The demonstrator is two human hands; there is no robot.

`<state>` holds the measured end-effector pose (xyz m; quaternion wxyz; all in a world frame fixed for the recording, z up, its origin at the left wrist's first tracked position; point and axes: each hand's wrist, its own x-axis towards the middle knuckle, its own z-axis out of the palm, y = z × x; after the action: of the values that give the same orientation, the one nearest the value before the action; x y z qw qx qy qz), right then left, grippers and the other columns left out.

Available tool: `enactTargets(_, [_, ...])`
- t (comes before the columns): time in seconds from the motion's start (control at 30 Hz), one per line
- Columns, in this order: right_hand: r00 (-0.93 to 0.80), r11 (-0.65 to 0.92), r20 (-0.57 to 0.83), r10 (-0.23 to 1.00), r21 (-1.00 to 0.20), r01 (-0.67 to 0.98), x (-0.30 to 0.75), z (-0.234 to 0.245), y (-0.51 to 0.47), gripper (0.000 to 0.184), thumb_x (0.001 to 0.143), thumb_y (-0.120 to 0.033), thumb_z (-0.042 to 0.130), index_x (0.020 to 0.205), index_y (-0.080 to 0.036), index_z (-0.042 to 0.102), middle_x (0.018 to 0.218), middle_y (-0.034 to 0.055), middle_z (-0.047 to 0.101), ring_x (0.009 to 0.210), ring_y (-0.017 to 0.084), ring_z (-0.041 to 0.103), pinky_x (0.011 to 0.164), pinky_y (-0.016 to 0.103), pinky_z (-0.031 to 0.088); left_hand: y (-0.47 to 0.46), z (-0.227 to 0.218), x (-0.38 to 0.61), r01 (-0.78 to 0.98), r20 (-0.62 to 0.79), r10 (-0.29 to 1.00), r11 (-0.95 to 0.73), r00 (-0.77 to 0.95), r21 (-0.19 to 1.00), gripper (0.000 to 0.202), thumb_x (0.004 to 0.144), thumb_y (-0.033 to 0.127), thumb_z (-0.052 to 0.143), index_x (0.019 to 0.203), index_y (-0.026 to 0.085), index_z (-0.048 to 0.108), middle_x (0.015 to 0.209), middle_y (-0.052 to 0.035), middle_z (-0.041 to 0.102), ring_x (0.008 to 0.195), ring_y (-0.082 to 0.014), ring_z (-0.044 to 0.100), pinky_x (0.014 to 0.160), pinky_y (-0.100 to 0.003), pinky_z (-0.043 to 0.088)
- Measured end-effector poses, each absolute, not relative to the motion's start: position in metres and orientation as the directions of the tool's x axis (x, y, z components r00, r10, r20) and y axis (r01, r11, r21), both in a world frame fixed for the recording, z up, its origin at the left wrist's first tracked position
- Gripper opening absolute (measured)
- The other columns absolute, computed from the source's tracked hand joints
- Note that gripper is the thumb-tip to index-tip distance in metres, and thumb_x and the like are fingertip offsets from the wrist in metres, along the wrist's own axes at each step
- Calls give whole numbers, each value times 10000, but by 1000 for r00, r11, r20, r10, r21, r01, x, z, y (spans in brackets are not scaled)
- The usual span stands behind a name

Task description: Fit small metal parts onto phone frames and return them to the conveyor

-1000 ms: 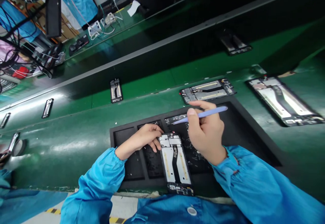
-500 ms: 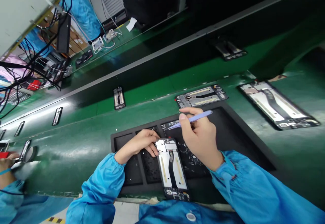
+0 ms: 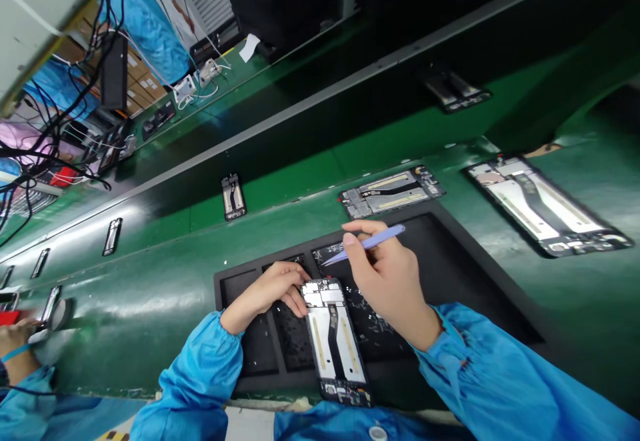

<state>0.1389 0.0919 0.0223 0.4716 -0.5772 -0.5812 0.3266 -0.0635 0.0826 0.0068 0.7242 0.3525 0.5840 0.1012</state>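
Note:
My left hand (image 3: 274, 289) grips the upper left edge of an opened phone (image 3: 334, 341), whose metal frame and black ribbon cable face up. The phone lies tilted over the near edge of a black foam tray (image 3: 320, 375). Between the thumb and fingers of my right hand (image 3: 387, 274) is a pair of light purple tweezers (image 3: 367, 243). Their tips point left, above the phone's top end and over a tray compartment. Small loose parts (image 3: 373, 317) are scattered in the compartment beside the phone.
Beyond the tray lies another opened phone (image 3: 393, 192), with a larger-looking one (image 3: 547, 207) to the right. Several more phones, one of them (image 3: 233, 197) near the middle, rest along the green bench (image 3: 165, 294). At far left a co-worker's hand (image 3: 17, 337) is near a red object.
The tweezers and my right hand have shifted slightly left and down in view. The whole scene has moved a little with the head; both grips stay the same.

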Motion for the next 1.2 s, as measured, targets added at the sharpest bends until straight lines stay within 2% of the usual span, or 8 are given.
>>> enactTargets(0.13, [97, 119, 164, 982, -924, 364, 141, 24, 92, 164, 959, -306, 561, 1025, -182, 646, 545, -71, 546, 353, 79, 407, 404, 233, 332, 82, 7, -63, 267, -766, 565, 722, 305, 639, 194, 734, 287, 560, 870, 148, 553, 527, -15, 640, 430, -165, 649, 420, -220, 532])
enactTargets(0.4, [82, 62, 99, 992, -928, 368, 142, 24, 93, 169, 962, -315, 562, 1025, -186, 650, 503, -75, 542, 350, 87, 434, 399, 231, 337, 78, 9, -62, 266, -738, 587, 692, 333, 671, 161, 750, 236, 582, 886, 163, 536, 495, 27, 610, 448, -160, 659, 422, -184, 497])
enactTargets(0.57, [74, 54, 89, 993, -922, 382, 142, 25, 94, 155, 962, -306, 560, 1009, -189, 649, 492, -77, 540, 343, 85, 430, 397, 228, 337, 80, 10, -63, 265, -745, 567, 703, 351, 660, 155, 785, 247, 539, 904, 149, 549, 510, -6, 636, 448, -169, 662, 424, -197, 499])
enactTargets(0.87, [49, 58, 84, 995, -918, 393, 142, 26, 93, 153, 960, -312, 563, 988, -191, 652, 492, -76, 530, 350, 90, 432, 418, 238, 364, 80, 10, -62, 250, -736, 579, 700, 351, 669, 167, 745, 254, 604, 863, 166, 525, 512, 34, 604, 452, -147, 656, 425, -175, 497])
enactTargets(1.03, [41, 53, 78, 996, -903, 426, 143, 23, 90, 172, 959, -342, 569, 1002, -203, 660, 535, -52, 582, 370, 101, 465, 418, 248, 377, 83, 9, -64, 228, -756, 530, 739, 384, 633, 138, 771, 221, 582, 888, 156, 548, 545, -3, 648, 493, -161, 687, 475, -204, 546])
enactTargets(1.1, [3, 28, 33, 999, -898, 439, 144, 21, 91, 191, 962, -372, 565, 992, -210, 663, 563, -39, 604, 386, 106, 488, 411, 246, 376, 84, 8, -66, 208, -770, 488, 772, 412, 601, 155, 785, 189, 538, 932, 144, 559, 562, -33, 674, 523, -185, 709, 513, -245, 580])
enactTargets(1.2, [-180, -20, -108, 978, -903, 430, 145, 17, 93, 253, 970, -429, 548, 929, -212, 672, 656, 1, 669, 476, 128, 588, 416, 236, 405, 87, 6, -69, 170, -777, 443, 811, 447, 560, 218, 798, 129, 480, 1002, 132, 555, 577, -57, 691, 562, -203, 729, 550, -272, 598])
